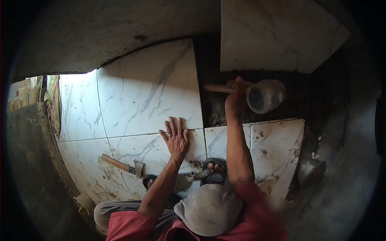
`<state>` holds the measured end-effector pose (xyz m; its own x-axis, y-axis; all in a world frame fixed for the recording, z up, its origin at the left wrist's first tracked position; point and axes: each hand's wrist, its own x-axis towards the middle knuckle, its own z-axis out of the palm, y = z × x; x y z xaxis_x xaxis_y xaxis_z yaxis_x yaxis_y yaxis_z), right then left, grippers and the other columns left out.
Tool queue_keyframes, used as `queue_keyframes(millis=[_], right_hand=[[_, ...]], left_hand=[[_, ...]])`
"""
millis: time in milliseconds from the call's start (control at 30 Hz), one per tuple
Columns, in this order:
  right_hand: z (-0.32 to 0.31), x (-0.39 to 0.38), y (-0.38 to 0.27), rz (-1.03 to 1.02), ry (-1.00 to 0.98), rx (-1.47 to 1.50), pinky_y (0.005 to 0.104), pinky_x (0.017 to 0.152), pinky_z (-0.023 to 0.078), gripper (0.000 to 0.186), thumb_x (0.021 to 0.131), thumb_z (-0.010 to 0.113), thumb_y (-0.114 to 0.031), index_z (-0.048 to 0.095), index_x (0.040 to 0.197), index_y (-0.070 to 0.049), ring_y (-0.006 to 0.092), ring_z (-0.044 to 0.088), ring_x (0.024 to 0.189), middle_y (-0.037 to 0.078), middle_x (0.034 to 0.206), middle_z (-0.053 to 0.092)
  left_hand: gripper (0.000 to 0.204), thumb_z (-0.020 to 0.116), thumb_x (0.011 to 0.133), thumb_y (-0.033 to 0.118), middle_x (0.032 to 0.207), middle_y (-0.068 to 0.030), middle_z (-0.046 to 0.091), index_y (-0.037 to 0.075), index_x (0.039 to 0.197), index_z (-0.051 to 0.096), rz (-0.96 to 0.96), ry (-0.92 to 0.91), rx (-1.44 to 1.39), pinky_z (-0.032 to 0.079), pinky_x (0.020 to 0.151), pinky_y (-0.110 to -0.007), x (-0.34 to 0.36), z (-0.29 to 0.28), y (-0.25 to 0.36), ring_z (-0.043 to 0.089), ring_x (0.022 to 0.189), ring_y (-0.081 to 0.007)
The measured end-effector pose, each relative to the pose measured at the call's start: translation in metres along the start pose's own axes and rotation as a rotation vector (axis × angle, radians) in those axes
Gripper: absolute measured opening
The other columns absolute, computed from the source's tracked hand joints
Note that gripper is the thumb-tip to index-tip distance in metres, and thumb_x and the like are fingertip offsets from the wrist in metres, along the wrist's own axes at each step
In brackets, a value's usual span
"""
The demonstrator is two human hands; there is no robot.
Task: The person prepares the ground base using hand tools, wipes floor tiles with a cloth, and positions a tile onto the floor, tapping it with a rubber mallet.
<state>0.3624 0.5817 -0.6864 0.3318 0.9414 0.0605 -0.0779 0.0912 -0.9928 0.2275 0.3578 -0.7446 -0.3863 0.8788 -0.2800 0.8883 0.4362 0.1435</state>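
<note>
I have the left hand [176, 141] spread wide and flat, fingers splayed across the seam between the large far marbled tile [140, 94] and the near marbled tile [136, 148]; it grips nothing. My right hand [236, 98] is closed around a mallet [266, 96], its wooden handle pointing left and its pale, rounded head on the right, over the bare dark bed [215, 114]. On the left and near side the floor looks largely covered: the tiles sit edge to edge with thin, fairly straight seams, so I judge that part laid, though dirt smears the near ones and I see no clear sign of finished joints. What appears left is the dark gap, which runs between the large far tile, the near right tile [277, 142] and the far right tile [277, 38]. That last tile stands apart from the others across the bare bed; I cannot tell whether it is fixed or merely resting there. A wooden-handled hammer [120, 164] lies on the near left tiles, out of use. Overall, I judge the covering well advanced but incomplete.
</note>
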Motion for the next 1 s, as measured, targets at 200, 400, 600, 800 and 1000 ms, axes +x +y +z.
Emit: queue_keyframes(millis=[200,400,600,800,1000], right_hand=[[-0.002,0.03,-0.073,-0.106,-0.012,0.52,0.0361,0.075,0.05,0.012,0.095,0.054,-0.016,0.046,0.093,-0.008,0.0167,0.056,0.065,0.006,0.07,0.055],[0.006,0.007,0.005,-0.076,0.004,-0.289,0.0346,0.076,0.05,0.011,0.094,0.056,-0.014,0.048,0.097,-0.007,0.0193,0.059,0.071,0.004,0.073,0.059],[0.0,0.025,-0.051,-0.198,-0.044,0.006,0.0346,0.077,0.049,0.015,0.094,0.055,-0.015,0.046,0.096,-0.004,0.0178,0.059,0.069,0.008,0.072,0.057],[0.006,0.014,0.02,-0.24,0.019,-0.392,0.0401,0.08,0.049,0.014,0.093,0.054,-0.013,0.045,0.097,-0.003,0.0219,0.059,0.072,0.009,0.075,0.057],[0.014,0.023,-0.013,-0.466,-0.019,-0.577,0.0387,0.083,0.047,0.014,0.095,0.053,-0.013,0.045,0.1,-0.003,0.0217,0.059,0.076,0.009,0.078,0.058]], left_hand=[[0.058,0.03,0.099,0.044,0.159,-0.0125,0.01,0.019,0.151,0.025,-0.025,0.007,-0.01,-0.006,0.112,-0.06,-0.005,0.002,-0.008,0.003,0.147,-0.0324],[0.057,0.03,0.099,0.044,0.159,-0.012,0.011,0.019,0.151,0.026,-0.002,0.043,-0.046,-0.007,0.112,-0.06,0.009,0.0,0.004,0.003,0.147,-0.0322],[0.058,0.03,0.099,0.044,0.159,-0.0118,0.01,0.019,0.152,0.023,-0.018,0.007,-0.04,-0.008,0.112,-0.06,0.006,-0.001,-0.008,0.002,0.147,-0.0323],[0.059,0.032,0.099,0.044,0.159,-0.0122,0.008,0.02,0.152,0.023,-0.002,-0.011,-0.041,-0.008,0.112,-0.06,0.001,0.002,-0.001,0.0,0.147,-0.0319],[0.058,0.029,0.099,0.045,0.159,-0.0136,0.009,0.019,0.151,0.024,-0.025,0.013,-0.045,-0.008,0.112,-0.06,0.007,-0.002,-0.01,0.002,0.147,-0.0336]])
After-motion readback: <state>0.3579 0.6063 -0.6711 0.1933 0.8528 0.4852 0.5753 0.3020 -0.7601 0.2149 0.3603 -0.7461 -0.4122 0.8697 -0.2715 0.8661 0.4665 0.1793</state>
